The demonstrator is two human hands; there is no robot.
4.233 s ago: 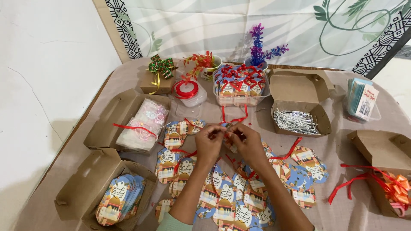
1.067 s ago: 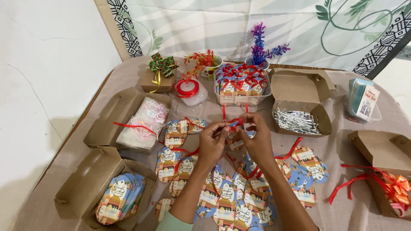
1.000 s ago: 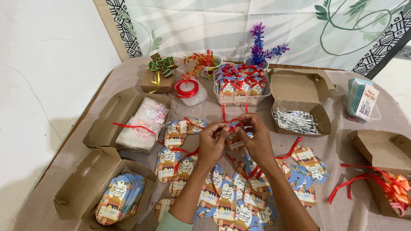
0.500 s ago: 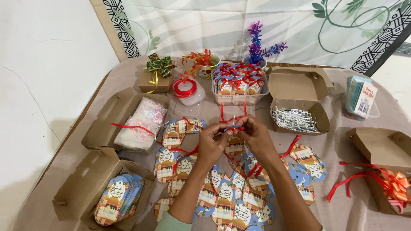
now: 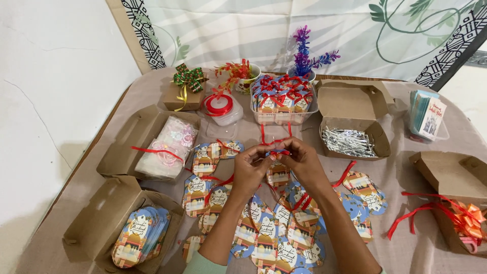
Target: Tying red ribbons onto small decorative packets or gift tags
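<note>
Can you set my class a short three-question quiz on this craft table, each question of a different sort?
1. True or false: both hands, the left hand and the right hand, pinch the thin red ribbon.
2. Which holds the ribbon-tied tags? A clear plastic tub; B brown cardboard box of silver twist ties; C white cup.
3. Fill in: the red ribbon spool sits on a clear ___ container.

Key: 1 true; 2 A; 3 plastic.
</note>
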